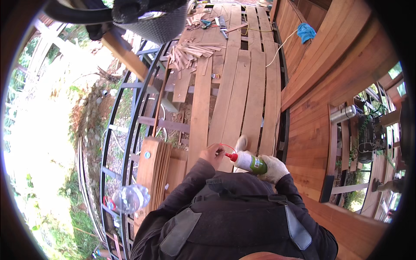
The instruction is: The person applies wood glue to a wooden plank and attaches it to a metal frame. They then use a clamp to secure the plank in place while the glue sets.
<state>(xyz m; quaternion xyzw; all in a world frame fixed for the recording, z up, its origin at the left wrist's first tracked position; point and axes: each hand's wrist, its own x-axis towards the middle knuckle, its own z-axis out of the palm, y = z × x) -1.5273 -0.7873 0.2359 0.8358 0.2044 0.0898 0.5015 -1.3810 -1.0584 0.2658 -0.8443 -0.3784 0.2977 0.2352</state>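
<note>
My right hand (274, 169), in a whitish work glove, is wrapped round the base of a white and green glue bottle (247, 162). The bottle lies tilted on its side in front of my body, its red nozzle (231, 156) pointing left. At the nozzle's tip, the fingers of my bare left hand (211, 155) are pinched together. A thin red strap (228, 146) arches from the nozzle's collar to these fingers; whatever is on its end is hidden in the pinch. Both dark sleeves come in from below.
Wooden floor boards (234, 95) run ahead, with gaps between them. Thin wood offcuts (190, 53) lie piled ahead left. A black metal frame (113, 130) edges the left side, near stacked boards (151, 169) and a clear plastic jug (131, 198). Wooden wall panels (305, 147) stand at right.
</note>
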